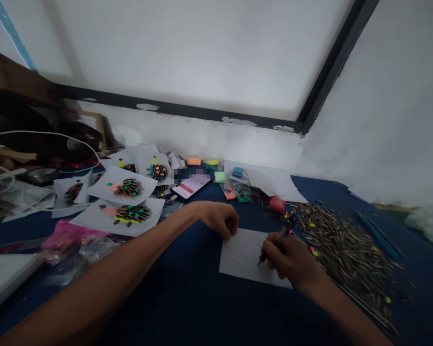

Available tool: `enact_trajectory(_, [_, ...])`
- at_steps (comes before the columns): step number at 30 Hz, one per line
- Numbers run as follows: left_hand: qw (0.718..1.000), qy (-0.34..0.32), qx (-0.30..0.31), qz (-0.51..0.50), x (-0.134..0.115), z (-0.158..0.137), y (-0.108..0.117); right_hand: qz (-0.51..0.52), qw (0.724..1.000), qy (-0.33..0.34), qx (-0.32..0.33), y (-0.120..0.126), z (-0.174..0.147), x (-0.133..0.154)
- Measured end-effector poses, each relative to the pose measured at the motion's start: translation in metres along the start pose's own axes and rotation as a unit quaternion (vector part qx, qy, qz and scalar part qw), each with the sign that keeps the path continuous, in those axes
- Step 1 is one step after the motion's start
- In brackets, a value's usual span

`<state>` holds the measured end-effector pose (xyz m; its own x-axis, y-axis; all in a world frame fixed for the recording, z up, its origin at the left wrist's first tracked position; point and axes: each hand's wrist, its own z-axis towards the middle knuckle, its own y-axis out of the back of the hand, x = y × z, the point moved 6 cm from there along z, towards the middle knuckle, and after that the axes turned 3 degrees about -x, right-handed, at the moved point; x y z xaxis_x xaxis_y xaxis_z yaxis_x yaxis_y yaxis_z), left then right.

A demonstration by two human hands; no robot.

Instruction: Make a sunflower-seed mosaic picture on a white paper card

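A sheet of white paper (243, 262) lies on the blue-covered table in front of me, with faint curved lines drawn on it. My right hand (283, 254) is closed around a dark pen (284, 230), its tip down on the paper near the lines. My left hand (220, 220) is curled, its fingertips on the upper left corner of the sheet, holding it. Just right of the paper spreads a heap of striped sunflower seeds (342, 240) with small bright bits among them.
Hedgehog pictures made of seeds and coloured clay (130, 214) lie at the left. A phone (192, 186) rests beyond my left hand. Packets of clay, including a red one (277, 204), sit along the back. Pink plastic (70, 235) and a white box (7, 276) are at near left.
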<state>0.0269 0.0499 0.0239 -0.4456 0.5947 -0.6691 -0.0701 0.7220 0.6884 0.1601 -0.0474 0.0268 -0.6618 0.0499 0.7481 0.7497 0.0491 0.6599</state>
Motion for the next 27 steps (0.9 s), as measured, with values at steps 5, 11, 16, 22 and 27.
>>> enact_trajectory(5, [1.000,-0.001,-0.002,0.005,-0.001,-0.001,0.000,-0.007,1.000,0.008,0.011,0.002,0.001,-0.005])
enact_trajectory(11, [1.000,-0.006,-0.002,0.000,0.001,0.000,-0.001,-0.023,1.000,-0.005,-0.001,0.008,0.000,-0.004])
enact_trajectory(16, [1.000,-0.005,0.001,-0.003,0.002,0.001,-0.001,-0.045,0.999,-0.004,-0.008,0.015,-0.001,0.001])
enact_trajectory(22, [1.000,0.000,0.002,0.002,0.001,0.000,-0.001,-0.054,0.998,-0.010,-0.015,0.018,0.001,-0.001])
enact_trajectory(27, [1.000,-0.002,-0.001,-0.005,0.003,0.001,-0.001,-0.050,0.998,-0.012,-0.032,0.021,0.001,0.000])
